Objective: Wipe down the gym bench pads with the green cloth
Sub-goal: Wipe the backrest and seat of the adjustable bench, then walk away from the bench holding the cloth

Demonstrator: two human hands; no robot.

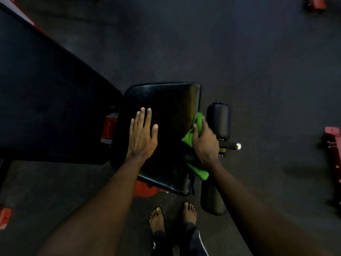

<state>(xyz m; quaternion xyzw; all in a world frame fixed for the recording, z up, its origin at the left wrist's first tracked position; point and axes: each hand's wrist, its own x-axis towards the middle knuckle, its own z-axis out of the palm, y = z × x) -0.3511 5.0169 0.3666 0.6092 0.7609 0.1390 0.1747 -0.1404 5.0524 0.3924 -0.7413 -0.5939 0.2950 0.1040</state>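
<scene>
A black seat pad (pixel 171 108) of the gym bench lies in the middle of the view, with the long black back pad (pixel 46 100) stretching up to the left. My left hand (pixel 143 133) rests flat on the seat pad's left part, fingers straight. My right hand (pixel 203 143) grips the green cloth (pixel 190 139) against the seat pad's right edge; part of the cloth hangs below my wrist. A black roller pad (pixel 218 119) stands just right of that hand.
Red frame parts (pixel 108 127) show between the two pads and under the seat. A second roller pad (pixel 212 198) sits low, near my bare feet (pixel 156 218). A handle with a silver end (pixel 230 145) sticks out right. Red equipment (pixel 332 137) stands at the right edge on dark rubber floor.
</scene>
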